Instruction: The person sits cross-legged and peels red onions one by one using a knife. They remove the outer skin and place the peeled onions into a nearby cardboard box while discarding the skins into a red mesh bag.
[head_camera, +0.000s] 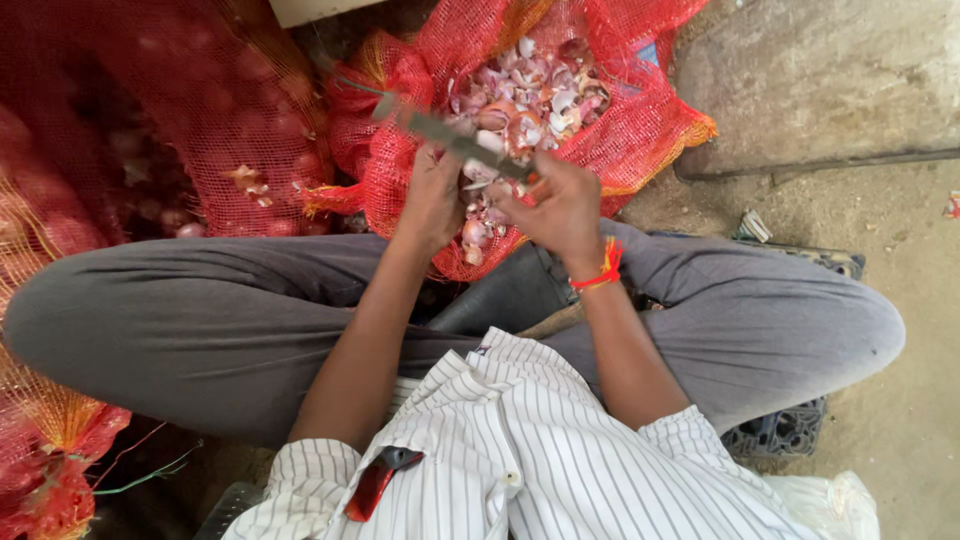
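The right hand (562, 205), a red thread band (603, 268) at its wrist, has its fingers clenched around the handle of a long grey metal knife (440, 130), whose blade slants up to the left across both hands. The left hand (432, 195) is closed around a small pale onion (478, 171), held just under the blade and touching it; the onion sits between the two hands, above the near edge of an open red mesh sack (630, 130).

That sack lies on the floor in front of the crossed legs in grey trousers (180, 320), its mouth spread wide and holding a heap of pink and white onion skins and pieces (530, 90). A small blue label patch (648, 52) shows on its right side, too small to make out.

A larger closed red mesh sack of whole onions (170, 110) stands to the left, touching the open one. More red netting (50, 470) bunches at the lower left. A grey stone slab (820, 80) lies at the upper right on the dusty floor (900, 300).
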